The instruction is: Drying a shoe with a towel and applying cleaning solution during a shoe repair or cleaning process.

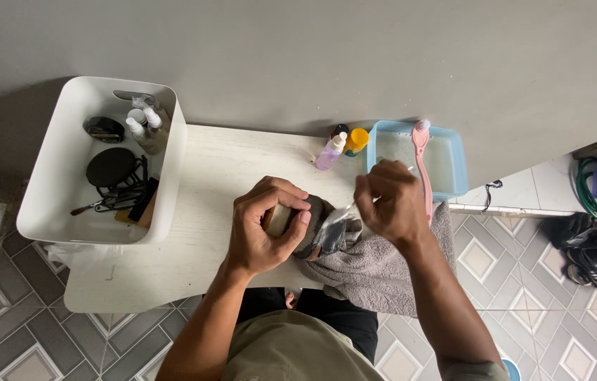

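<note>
Gripping a dark shoe [312,236] at frame centre, the left hand [264,227] is closed around its pale sole, holding it on a grey towel [376,271] that hangs over the near edge of the counter [221,183]. Right hand [389,201] is closed in a pinch on a slim, pale-handled tool; its working end is hidden, likely a small brush, tip meeting the shoe's upper just right of the left hand. Judged step: detail cleaning of the upper. Next stroke would call for a steady left grip and short, light passes. Shoe lies between both hands, touching each.

Further back, centre right: a blue basin [454,159] with a pink brush [422,162] laid across it, a lilac pump bottle [329,152] and a yellow-capped jar [357,140] beside it. Upper left: a white bin [51,169] holding bottles and dark tools.
</note>
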